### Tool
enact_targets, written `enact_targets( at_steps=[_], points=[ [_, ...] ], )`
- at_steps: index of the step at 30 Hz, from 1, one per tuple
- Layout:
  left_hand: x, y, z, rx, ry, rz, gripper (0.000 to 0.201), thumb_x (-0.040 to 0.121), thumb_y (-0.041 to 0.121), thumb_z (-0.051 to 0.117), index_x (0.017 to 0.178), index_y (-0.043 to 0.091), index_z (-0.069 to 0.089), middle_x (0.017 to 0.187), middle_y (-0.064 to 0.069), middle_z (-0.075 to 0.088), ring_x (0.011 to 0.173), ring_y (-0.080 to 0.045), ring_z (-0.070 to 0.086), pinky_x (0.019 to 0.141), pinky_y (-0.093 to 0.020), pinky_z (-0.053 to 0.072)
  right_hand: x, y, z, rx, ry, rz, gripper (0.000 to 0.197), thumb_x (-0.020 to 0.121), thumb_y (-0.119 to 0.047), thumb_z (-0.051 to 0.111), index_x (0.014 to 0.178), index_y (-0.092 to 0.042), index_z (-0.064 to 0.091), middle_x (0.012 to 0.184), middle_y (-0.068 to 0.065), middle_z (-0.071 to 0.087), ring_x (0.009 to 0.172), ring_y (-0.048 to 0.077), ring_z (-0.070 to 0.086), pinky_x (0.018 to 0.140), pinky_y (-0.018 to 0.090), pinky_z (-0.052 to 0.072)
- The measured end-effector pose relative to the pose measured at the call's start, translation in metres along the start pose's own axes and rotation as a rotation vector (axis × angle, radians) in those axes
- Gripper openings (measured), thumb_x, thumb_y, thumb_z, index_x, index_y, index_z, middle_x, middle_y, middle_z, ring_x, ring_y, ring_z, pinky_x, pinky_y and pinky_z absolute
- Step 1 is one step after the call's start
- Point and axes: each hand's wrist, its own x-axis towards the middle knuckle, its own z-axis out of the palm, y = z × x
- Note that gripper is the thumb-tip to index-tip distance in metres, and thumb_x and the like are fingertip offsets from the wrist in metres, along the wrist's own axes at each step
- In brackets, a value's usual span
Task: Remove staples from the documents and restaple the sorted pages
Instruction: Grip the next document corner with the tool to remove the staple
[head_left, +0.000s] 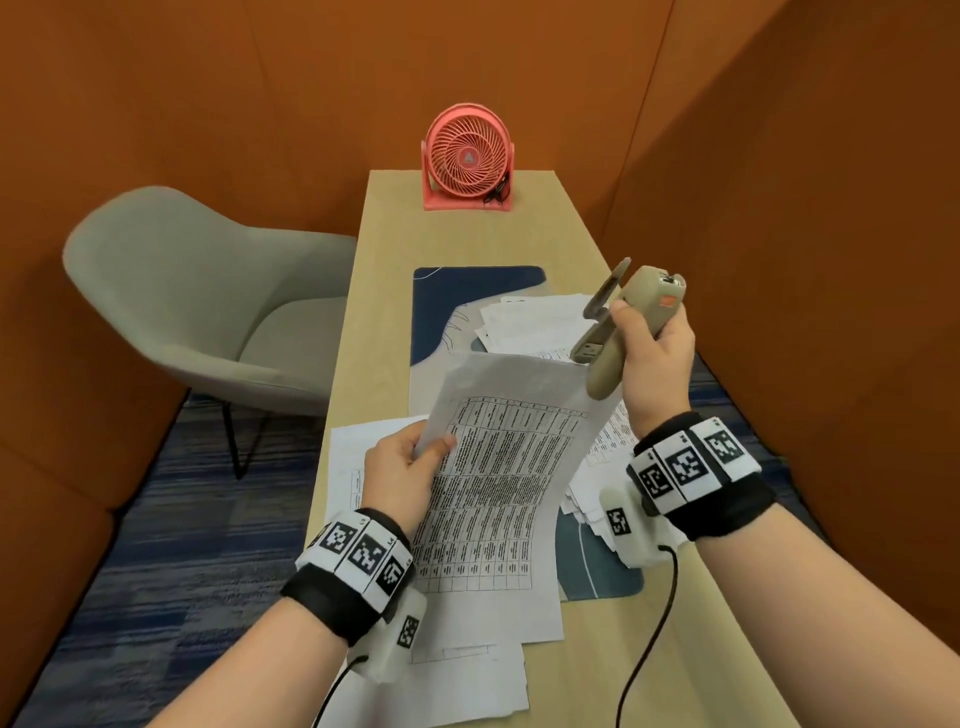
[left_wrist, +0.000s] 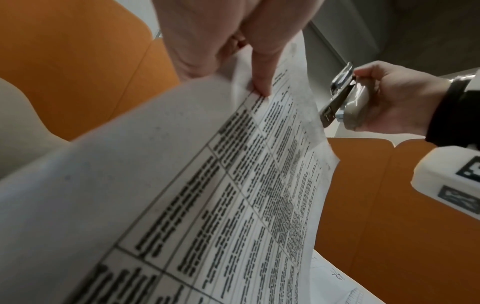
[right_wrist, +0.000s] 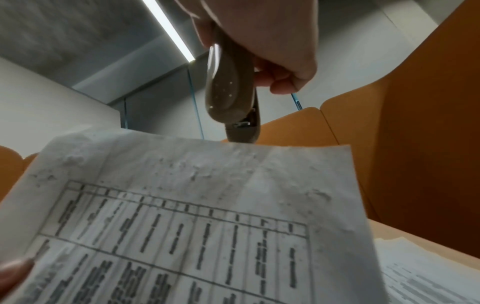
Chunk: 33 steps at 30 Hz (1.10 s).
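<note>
**Q:** What does each hand hold?

**A:** The right hand (head_left: 655, 347) is clenched round the beige stapler (head_left: 618, 332), raised above the table (head_left: 519, 228), with the stapler's mouth end pointing down and its metal arm swung apart from the body. The left hand (head_left: 400, 470) pinches the left edge of the printed document (head_left: 498, 467), thumb on top, and lifts it so its far edge rises.

**Q:** How does the document lie from the stapler?

**A:** Its upper right corner sits just below the mouth, near it; contact cannot be told. The page's long axis runs away from the person, the stapler's roughly upright. The right hand is the nearer to that corner.

**Q:** What does the next move probably need?

**A:** Bringing that corner between the jaws. Loose pages (head_left: 530, 317) lie on the desk mat (head_left: 467, 291) beyond.
</note>
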Motion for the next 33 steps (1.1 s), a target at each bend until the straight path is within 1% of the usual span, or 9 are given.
enact_targets(
  at_steps=[6, 9, 11, 13, 16, 19, 22, 27, 33],
  points=[
    [0.001, 0.001, 0.008, 0.021, -0.001, 0.015, 0.012, 0.087, 0.016, 0.062, 0.082, 0.023, 0.070, 0.080, -0.008, 0.072, 0.078, -0.029, 0.068, 0.075, -0.046, 0.056, -0.012, -0.008, 0.017, 0.060, -0.116, -0.054, 0.016, 0.092, -0.008, 0.055, 0.090, -0.024, 0.053, 0.085, -0.006, 0.059, 0.071, -0.005, 0.058, 0.068, 0.013, 0.048],
    [-0.001, 0.001, 0.008, 0.009, -0.001, 0.026, 0.014, 0.087, 0.017, 0.061, 0.080, 0.025, 0.070, 0.080, -0.010, 0.072, 0.078, -0.034, 0.067, 0.073, -0.047, 0.056, -0.016, -0.001, 0.022, -0.044, -0.148, -0.062, 0.017, 0.081, -0.036, 0.063, 0.092, -0.028, 0.054, 0.092, 0.000, 0.061, 0.084, 0.010, 0.060, 0.079, 0.030, 0.051],
    [-0.003, 0.003, 0.007, -0.024, -0.003, 0.032, 0.016, 0.088, 0.015, 0.060, 0.080, 0.025, 0.069, 0.078, -0.005, 0.073, 0.076, -0.027, 0.069, 0.071, -0.040, 0.057, -0.016, 0.006, 0.022, -0.165, -0.120, -0.072, 0.027, 0.071, -0.052, 0.059, 0.088, -0.033, 0.051, 0.096, 0.005, 0.059, 0.091, 0.021, 0.057, 0.083, 0.039, 0.049],
    [-0.003, 0.005, 0.004, -0.078, -0.016, 0.041, 0.017, 0.088, 0.011, 0.059, 0.081, 0.022, 0.069, 0.073, 0.004, 0.073, 0.072, -0.014, 0.069, 0.066, -0.027, 0.055, -0.013, 0.011, 0.018, -0.291, -0.048, -0.078, 0.022, 0.072, -0.051, 0.059, 0.081, -0.037, 0.046, 0.099, 0.006, 0.052, 0.096, 0.027, 0.053, 0.086, 0.044, 0.046],
    [-0.002, 0.006, -0.001, -0.149, -0.033, 0.051, 0.016, 0.089, 0.005, 0.057, 0.089, 0.017, 0.067, 0.069, 0.012, 0.071, 0.068, -0.001, 0.067, 0.059, -0.012, 0.050, 0.000, 0.020, 0.003, -0.244, 0.022, 0.018, 0.017, 0.079, -0.039, 0.062, 0.088, -0.030, 0.051, 0.103, 0.007, 0.055, 0.095, 0.024, 0.054, 0.080, 0.036, 0.046],
    [0.001, 0.006, -0.003, -0.160, -0.046, 0.055, 0.018, 0.089, 0.006, 0.057, 0.089, 0.021, 0.067, 0.074, 0.013, 0.071, 0.073, -0.001, 0.067, 0.063, -0.012, 0.050, 0.011, 0.026, -0.011, -0.182, 0.056, 0.043, 0.013, 0.088, -0.020, 0.061, 0.098, -0.022, 0.054, 0.089, -0.005, 0.059, 0.083, 0.014, 0.057, 0.080, 0.035, 0.049],
    [0.003, 0.004, -0.002, -0.153, -0.060, 0.049, 0.019, 0.089, 0.006, 0.057, 0.086, 0.022, 0.067, 0.073, 0.013, 0.072, 0.073, -0.002, 0.068, 0.063, -0.013, 0.051, 0.014, 0.030, -0.017, -0.209, 0.062, -0.004, 0.015, 0.089, -0.017, 0.059, 0.101, -0.023, 0.051, 0.084, -0.009, 0.057, 0.074, 0.007, 0.056, 0.076, 0.032, 0.049],
    [0.003, 0.003, -0.002, -0.143, -0.074, 0.051, 0.016, 0.088, 0.007, 0.057, 0.089, 0.018, 0.068, 0.073, 0.014, 0.072, 0.072, -0.001, 0.068, 0.063, -0.012, 0.051, 0.014, 0.034, -0.021, -0.272, 0.080, -0.102, 0.048, 0.092, -0.022, 0.059, 0.135, -0.028, 0.039, 0.094, -0.018, 0.052, 0.082, 0.000, 0.056, 0.072, 0.012, 0.048],
    [0.000, 0.004, -0.002, -0.129, -0.081, 0.051, 0.017, 0.088, 0.005, 0.057, 0.089, 0.019, 0.067, 0.074, 0.014, 0.070, 0.071, 0.005, 0.066, 0.060, -0.006, 0.047, 0.013, 0.040, -0.022, -0.358, 0.059, -0.170, 0.035, 0.090, -0.022, 0.062, 0.120, -0.016, 0.047, 0.084, -0.016, 0.051, 0.068, -0.007, 0.053, 0.060, 0.008, 0.045]
  ],
)
